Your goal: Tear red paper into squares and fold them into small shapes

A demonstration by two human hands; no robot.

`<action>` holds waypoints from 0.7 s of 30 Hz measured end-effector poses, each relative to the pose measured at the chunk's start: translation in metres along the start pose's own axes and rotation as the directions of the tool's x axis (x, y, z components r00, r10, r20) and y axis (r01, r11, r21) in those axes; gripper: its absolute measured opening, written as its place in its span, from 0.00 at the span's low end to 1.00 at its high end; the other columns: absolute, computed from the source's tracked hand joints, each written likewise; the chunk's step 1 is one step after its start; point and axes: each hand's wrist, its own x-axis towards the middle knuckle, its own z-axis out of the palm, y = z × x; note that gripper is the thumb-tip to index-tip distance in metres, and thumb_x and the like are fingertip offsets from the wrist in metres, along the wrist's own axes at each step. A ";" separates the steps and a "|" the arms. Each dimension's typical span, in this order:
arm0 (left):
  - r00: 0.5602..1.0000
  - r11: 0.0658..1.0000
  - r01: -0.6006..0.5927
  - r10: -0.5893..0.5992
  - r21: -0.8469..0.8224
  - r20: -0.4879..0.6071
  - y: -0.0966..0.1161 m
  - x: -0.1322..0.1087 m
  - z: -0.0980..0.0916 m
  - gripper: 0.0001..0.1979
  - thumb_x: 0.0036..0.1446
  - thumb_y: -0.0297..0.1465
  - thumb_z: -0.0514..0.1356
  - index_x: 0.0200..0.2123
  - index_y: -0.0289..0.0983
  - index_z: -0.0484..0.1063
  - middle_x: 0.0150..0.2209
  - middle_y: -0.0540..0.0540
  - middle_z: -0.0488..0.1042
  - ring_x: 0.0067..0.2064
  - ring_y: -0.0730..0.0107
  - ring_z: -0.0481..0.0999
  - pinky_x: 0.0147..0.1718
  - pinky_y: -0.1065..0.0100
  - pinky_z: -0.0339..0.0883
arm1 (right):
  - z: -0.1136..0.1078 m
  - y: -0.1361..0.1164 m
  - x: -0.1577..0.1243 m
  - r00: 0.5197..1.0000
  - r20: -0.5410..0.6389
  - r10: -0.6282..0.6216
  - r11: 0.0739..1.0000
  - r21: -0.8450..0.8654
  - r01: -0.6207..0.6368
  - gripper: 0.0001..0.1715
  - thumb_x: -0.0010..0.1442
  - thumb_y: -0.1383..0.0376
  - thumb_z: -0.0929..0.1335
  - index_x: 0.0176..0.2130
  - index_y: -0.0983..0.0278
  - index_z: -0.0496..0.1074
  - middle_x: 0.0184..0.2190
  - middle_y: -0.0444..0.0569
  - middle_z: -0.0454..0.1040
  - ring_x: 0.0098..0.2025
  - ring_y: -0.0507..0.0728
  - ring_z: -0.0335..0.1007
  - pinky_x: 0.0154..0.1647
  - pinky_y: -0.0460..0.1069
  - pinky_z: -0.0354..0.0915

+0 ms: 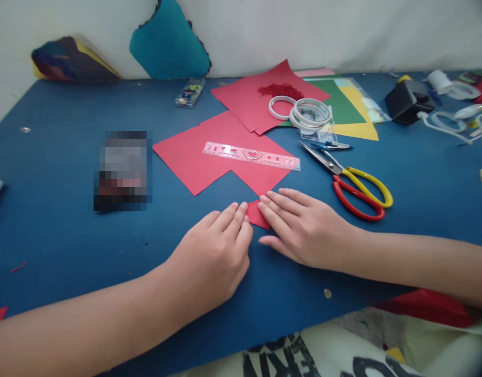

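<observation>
The fingers of the left hand (221,243) are bent and set close together, their tips laid on the left end of a small piece of red paper (257,215); its thumb is hidden, so whether the paper is pinched or only pressed cannot be told. The fingers of the right hand (313,230) are stretched out flat, with the thumb held apart, and the opposite end is touched by their tips without being gripped.

The piece, seemingly folded, is laid between the two hands on the blue tabletop (79,246). It should be found light and fairly crisp, easily creased or torn, and prone to slide unless pinned. It would best be held down flat at both ends, or lifted by one edge between thumb and forefinger.

With that piece taken as the dial's centre, larger red sheets (186,157) are spread from eleven to twelve o'clock, a transparent ruler (236,152) being laid across them at twelve. Rolls of tape (296,122) are set down near one o'clock, and scissors (337,168) are placed between two and three, beyond the right hand.
</observation>
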 end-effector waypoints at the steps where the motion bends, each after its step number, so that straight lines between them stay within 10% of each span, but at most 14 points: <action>1: 1.000 1.000 -0.007 0.007 0.006 0.005 0.000 0.000 -0.001 0.19 0.58 0.25 0.50 0.46 0.20 0.73 0.50 0.27 0.73 0.51 0.45 0.74 0.42 0.56 0.74 | -0.001 0.001 0.000 1.000 0.004 0.015 1.000 -0.018 -0.015 0.27 0.66 0.59 0.60 0.43 0.82 0.74 0.41 0.66 0.77 0.44 0.66 0.75 0.48 0.58 0.70; 6: 1.000 1.000 -0.002 0.002 0.000 0.007 0.000 0.004 -0.002 0.17 0.56 0.23 0.50 0.44 0.19 0.72 0.47 0.25 0.74 0.47 0.46 0.75 0.37 0.57 0.73 | -0.005 0.007 0.000 0.995 0.025 0.101 0.993 -0.057 -0.099 0.30 0.65 0.56 0.61 0.38 0.82 0.76 0.36 0.68 0.77 0.38 0.66 0.76 0.42 0.57 0.70; 11: 0.992 0.952 0.120 -0.124 -0.282 0.001 -0.017 0.008 0.006 0.14 0.59 0.22 0.48 0.35 0.30 0.74 0.34 0.39 0.73 0.35 0.61 0.69 0.35 0.60 0.69 | -0.006 0.022 0.001 0.977 0.042 0.209 0.944 0.250 -0.213 0.18 0.64 0.63 0.62 0.42 0.73 0.75 0.40 0.58 0.78 0.42 0.62 0.74 0.45 0.57 0.67; 18: 0.916 0.770 0.367 -0.396 -0.521 0.061 -0.025 0.014 0.018 0.09 0.61 0.31 0.52 0.42 0.36 0.68 0.39 0.44 0.70 0.43 0.63 0.68 0.44 0.59 0.65 | -0.001 0.057 0.003 0.854 0.392 0.341 0.475 0.712 -0.517 0.22 0.57 0.62 0.68 0.51 0.64 0.69 0.38 0.48 0.77 0.40 0.54 0.72 0.37 0.48 0.67; 21: 0.894 0.766 0.432 -0.435 -0.476 0.111 -0.019 0.020 0.020 0.13 0.59 0.36 0.56 0.45 0.36 0.68 0.41 0.43 0.68 0.45 0.59 0.67 0.44 0.57 0.65 | 0.001 0.058 0.003 0.854 0.424 0.302 0.417 0.747 -0.518 0.22 0.57 0.62 0.68 0.51 0.65 0.69 0.38 0.49 0.76 0.39 0.54 0.72 0.36 0.48 0.67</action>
